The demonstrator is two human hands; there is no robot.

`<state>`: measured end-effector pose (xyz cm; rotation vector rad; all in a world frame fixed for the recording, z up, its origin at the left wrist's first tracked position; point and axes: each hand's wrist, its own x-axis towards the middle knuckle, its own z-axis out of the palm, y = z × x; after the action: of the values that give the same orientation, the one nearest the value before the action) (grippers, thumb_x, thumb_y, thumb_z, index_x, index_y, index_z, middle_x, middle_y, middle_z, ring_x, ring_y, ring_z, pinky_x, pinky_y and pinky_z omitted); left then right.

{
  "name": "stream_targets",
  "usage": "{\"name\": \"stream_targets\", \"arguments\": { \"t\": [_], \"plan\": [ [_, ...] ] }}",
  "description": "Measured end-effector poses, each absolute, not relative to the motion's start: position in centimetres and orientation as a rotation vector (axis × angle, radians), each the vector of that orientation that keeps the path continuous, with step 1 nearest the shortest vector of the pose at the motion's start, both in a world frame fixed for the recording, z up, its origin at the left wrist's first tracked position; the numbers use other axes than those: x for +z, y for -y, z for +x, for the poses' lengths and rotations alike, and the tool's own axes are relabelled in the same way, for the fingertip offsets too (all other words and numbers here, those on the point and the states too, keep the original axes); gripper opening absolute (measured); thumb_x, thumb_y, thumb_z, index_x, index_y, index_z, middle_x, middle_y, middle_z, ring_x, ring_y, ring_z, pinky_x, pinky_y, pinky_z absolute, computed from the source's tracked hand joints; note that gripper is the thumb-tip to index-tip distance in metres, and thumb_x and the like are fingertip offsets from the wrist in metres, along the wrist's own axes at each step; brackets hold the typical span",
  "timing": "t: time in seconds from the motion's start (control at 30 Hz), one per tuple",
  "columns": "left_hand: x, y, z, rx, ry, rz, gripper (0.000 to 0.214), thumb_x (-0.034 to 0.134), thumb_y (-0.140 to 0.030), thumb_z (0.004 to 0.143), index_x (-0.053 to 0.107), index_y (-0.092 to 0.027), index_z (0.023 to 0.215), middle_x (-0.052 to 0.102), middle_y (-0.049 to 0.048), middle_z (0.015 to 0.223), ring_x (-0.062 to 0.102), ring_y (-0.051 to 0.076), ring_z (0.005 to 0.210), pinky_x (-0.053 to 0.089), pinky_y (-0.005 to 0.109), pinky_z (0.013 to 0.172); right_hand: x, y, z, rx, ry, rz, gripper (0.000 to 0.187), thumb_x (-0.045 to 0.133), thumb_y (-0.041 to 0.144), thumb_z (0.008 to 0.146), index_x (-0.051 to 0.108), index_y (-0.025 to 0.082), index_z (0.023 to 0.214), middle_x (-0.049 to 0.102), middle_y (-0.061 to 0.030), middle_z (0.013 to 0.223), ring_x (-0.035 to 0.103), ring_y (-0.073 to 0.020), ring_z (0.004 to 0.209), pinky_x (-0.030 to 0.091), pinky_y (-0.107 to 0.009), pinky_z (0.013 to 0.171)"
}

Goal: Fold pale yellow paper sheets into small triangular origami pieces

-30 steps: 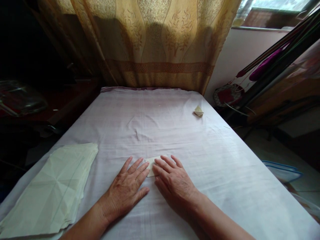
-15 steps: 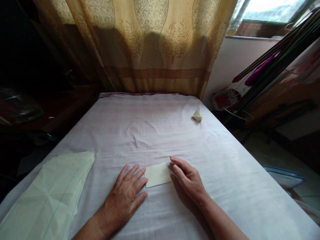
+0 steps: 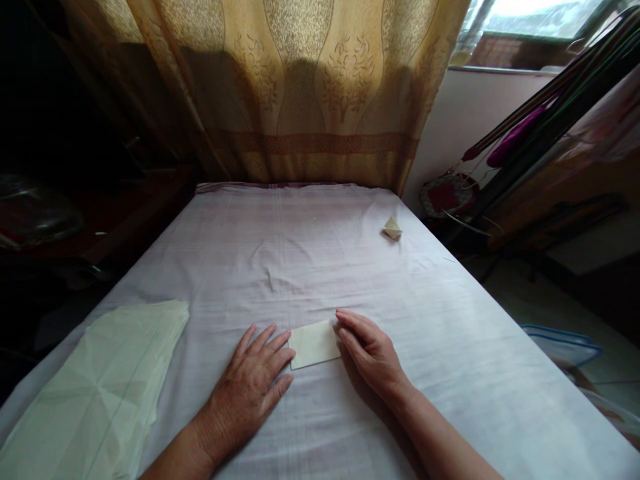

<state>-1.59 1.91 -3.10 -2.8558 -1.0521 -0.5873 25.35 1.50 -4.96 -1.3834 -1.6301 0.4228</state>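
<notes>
A small folded rectangle of pale yellow paper [image 3: 314, 345] lies flat on the sheet between my hands. My left hand [image 3: 255, 377] rests palm down with its fingers spread, the fingertips touching the paper's left edge. At the right end, my right hand [image 3: 373, 350] is turned on its side, fingers stretched and held close together over the paper's edge; nothing shows in its grip. On the left lies a stack of larger creased pale sheets [image 3: 95, 393]. A small folded paper piece with a pointed top [image 3: 392, 229] sits toward the far right corner.
A pale sheet with faint checks covers the broad surface [image 3: 280, 267]. Behind it hangs a gold patterned curtain [image 3: 300, 87]. A dark reddish table [image 3: 135, 213] stands at the left; slanted poles with hanging things [image 3: 540, 113] and a blue-edged clear bag [image 3: 563, 343] are at the right.
The view has tilted slightly. My right hand has shifted a little left along the paper's right end. My left hand keeps its place at the left edge.
</notes>
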Motion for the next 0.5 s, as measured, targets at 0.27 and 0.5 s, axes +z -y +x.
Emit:
{"name": "stream_targets", "arguments": {
  "t": [0.27, 0.5],
  "plan": [
    [-3.1, -1.6, -0.8, -0.704, 1.111, -2.838, 0.029, 0.049, -0.034, 0.099, 0.061, -0.024, 0.123, 0.062, 0.0022, 0.136, 0.044, 0.021, 0.137, 0.017, 0.045, 0.122, -1.8, 0.4, 22.1, 0.404, 2.427, -1.348, 0.051, 0.054, 0.035, 0.095, 0.045, 0.029, 0.145, 0.045, -0.0048, 0.152, 0.034, -0.0258, 0.144, 0.021, -0.055, 0.119],
    [-2.1, -2.0, -1.8, -0.483, 1.043, -2.928, 0.034, 0.056, -0.033, 0.096, 0.059, -0.028, 0.129, 0.058, -0.0006, 0.141, 0.039, 0.024, 0.140, 0.011, 0.049, 0.122, -1.4, 0.8, 23.3, 0.474, 2.494, -1.504, 0.050, 0.050, 0.040, 0.098, 0.045, 0.026, 0.146, 0.041, -0.0048, 0.154, 0.033, -0.0258, 0.145, 0.017, -0.055, 0.120]
  ]
}}
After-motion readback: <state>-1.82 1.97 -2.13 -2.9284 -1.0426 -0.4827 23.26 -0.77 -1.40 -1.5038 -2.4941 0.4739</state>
